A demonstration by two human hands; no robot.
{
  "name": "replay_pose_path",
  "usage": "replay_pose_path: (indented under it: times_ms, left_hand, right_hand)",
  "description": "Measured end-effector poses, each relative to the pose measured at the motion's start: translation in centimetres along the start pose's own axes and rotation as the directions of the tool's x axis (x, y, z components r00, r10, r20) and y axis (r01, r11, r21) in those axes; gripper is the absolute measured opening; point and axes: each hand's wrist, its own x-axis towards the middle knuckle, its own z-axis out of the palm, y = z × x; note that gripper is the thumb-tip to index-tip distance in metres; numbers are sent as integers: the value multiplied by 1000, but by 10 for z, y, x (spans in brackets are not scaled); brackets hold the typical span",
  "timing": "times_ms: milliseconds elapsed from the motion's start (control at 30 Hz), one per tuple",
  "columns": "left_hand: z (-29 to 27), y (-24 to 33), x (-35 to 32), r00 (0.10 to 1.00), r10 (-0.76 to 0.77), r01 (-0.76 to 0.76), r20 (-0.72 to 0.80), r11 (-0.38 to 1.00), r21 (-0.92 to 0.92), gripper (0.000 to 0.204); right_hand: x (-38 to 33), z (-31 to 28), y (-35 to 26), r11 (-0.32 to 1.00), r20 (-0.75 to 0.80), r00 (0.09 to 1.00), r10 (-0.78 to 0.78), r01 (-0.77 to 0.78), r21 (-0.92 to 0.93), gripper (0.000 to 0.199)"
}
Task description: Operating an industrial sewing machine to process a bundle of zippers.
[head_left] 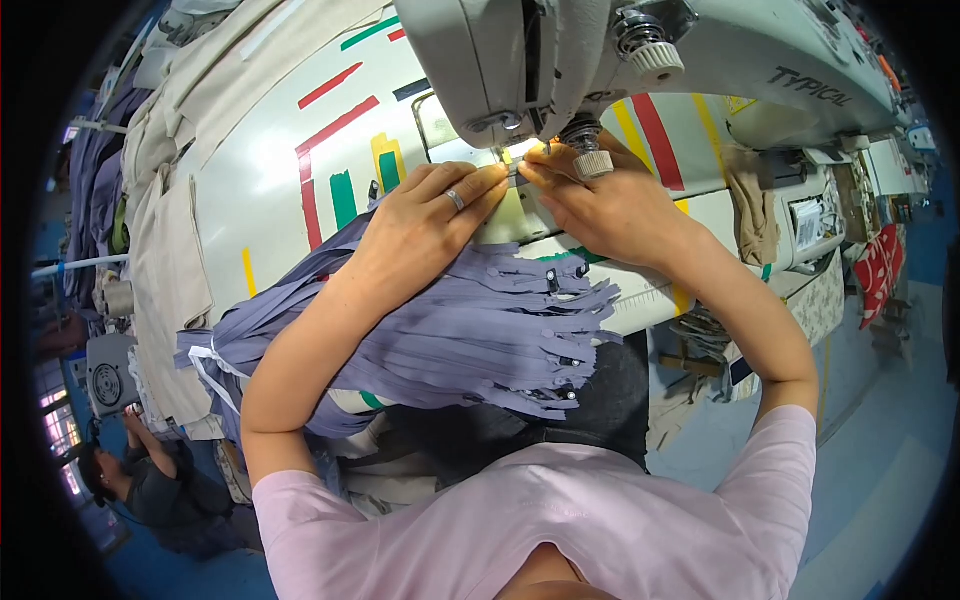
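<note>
Beneath the head of a white sewing machine, both hands meet at the lit needle area. My left hand, with a ring on one finger, lies palm down with its fingertips pressed together left of the needle. Close on the right, my right hand pinches with thumb and forefinger. A small dark piece shows between the fingertips, too covered to name. Under my left forearm spreads a thick bundle of purple-grey zippers, their ends with dark pulls fanned to the right. A white tie binds the bundle's left end.
Coloured tape strips mark the white machine table. Beige fabric is piled along its left side. A tan cloth hangs at the right, by a small tray of items. Another person works at the lower left.
</note>
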Motion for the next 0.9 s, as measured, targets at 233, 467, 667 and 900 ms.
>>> replay_pose_path:
  times_ms: [233, 467, 667, 900]
  left_hand:
    - [2, 0, 0, 999, -37, 37, 1, 999, -17, 42]
    - [3, -3, 1, 997, -63, 63, -36, 998, -19, 37]
    - [1, -3, 3, 997, -76, 75, -20, 996, -43, 42]
    - [0, -4, 3, 996, -89, 88, -19, 995, -46, 38]
  right_hand:
    - [0, 4, 0, 997, 24, 998, 65, -66, 37, 31]
    - [3, 4, 0, 993, 40, 995, 87, -89, 72, 22]
    - [3, 4, 2, 997, 60, 996, 72, -73, 13, 21]
    - [4, 3, 1, 996, 52, 995, 80, -81, 25, 29]
